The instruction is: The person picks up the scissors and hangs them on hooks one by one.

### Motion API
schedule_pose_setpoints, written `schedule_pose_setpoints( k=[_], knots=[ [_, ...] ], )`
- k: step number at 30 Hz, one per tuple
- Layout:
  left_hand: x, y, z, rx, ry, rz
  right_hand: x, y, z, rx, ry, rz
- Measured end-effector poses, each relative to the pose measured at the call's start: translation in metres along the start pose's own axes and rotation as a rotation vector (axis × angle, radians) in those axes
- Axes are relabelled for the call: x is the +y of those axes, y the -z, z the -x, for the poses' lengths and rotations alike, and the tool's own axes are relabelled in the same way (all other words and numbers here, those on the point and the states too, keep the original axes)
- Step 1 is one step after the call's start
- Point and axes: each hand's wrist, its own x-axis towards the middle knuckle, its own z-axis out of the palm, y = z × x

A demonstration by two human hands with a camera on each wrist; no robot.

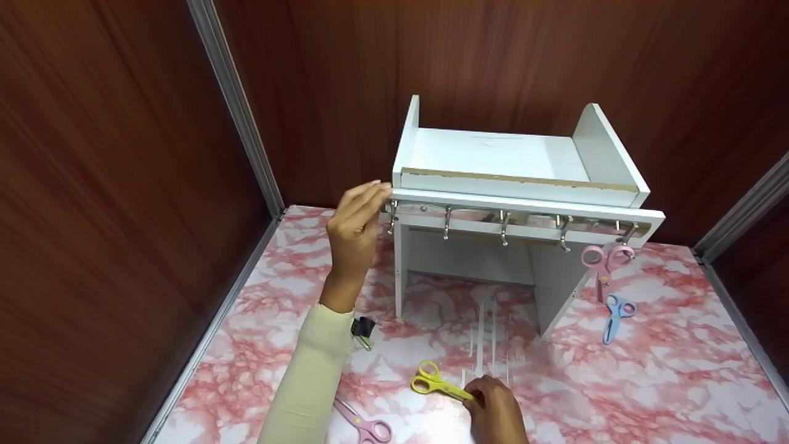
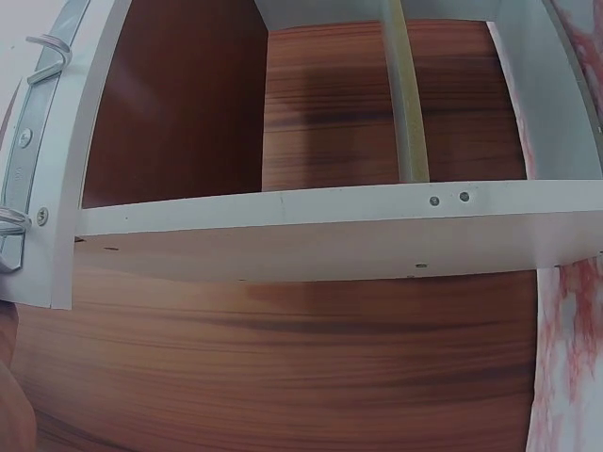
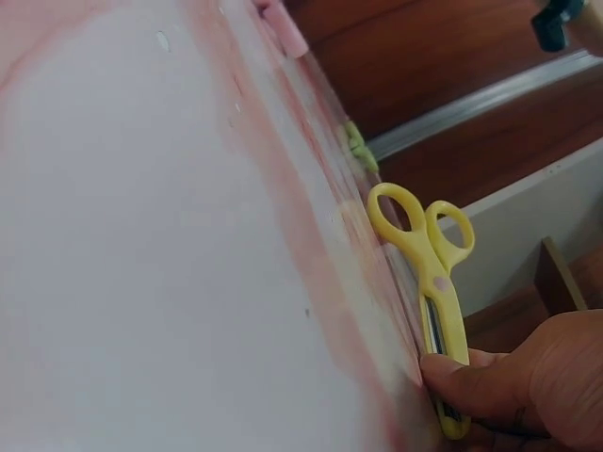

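My right hand (image 1: 496, 410) pinches a pair of yellow scissors (image 1: 436, 383) by the blade end, low over the table. In the right wrist view, thumb and fingers grip the blades (image 3: 443, 363), with both handle loops pointing away from the hand. My left hand (image 1: 356, 225) touches the left end of the white shelf's front board (image 1: 524, 202), its fingers extended. Metal hooks (image 1: 504, 228) line that board. Pink scissors (image 1: 605, 266) hang at the rightmost hook. In the left wrist view, only part of the left hand (image 2: 11, 395) shows beside the board's end.
Blue scissors (image 1: 617, 317) lie right of the shelf. Another pair of pink scissors (image 1: 363, 424) lies near the front, partly behind the left sleeve (image 1: 308, 376). A green item (image 1: 365, 342) shows beside the left wrist. Wood-grain panels (image 1: 493, 61) enclose the marbled table (image 1: 647, 382).
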Motion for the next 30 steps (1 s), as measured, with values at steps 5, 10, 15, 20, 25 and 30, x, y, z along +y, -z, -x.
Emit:
schedule_pose_setpoints(
  k=[5, 10, 15, 20, 25, 30],
  knots=[
    [0.0001, 0.0002, 0.0010, 0.004, 0.003, 0.000, 0.0008, -0.0005, -0.0001, 0.004, -0.018, -0.028],
    [0.0013, 0.0011, 0.0011, 0.001, 0.010, -0.004, 0.0027, -0.0016, 0.0005, 0.020, -0.029, -0.052],
    [0.0011, 0.0008, 0.0007, 0.003, 0.007, 0.000, 0.0042, -0.0020, -0.0001, 0.049, -0.025, -0.084],
    [0.0014, 0.0005, -0.0011, 0.001, 0.002, -0.005, 0.0046, -0.0022, -0.0016, 0.056, -0.039, -0.152],
    [0.0021, 0.0000, -0.0013, 0.002, 0.002, 0.002, 0.0065, -0.0021, -0.0010, 0.054, -0.044, -0.205],
    [0.0025, -0.0006, -0.0010, 0.010, 0.006, 0.005, 0.0068, -0.0013, -0.0008, 0.073, -0.075, -0.248]
  ],
)
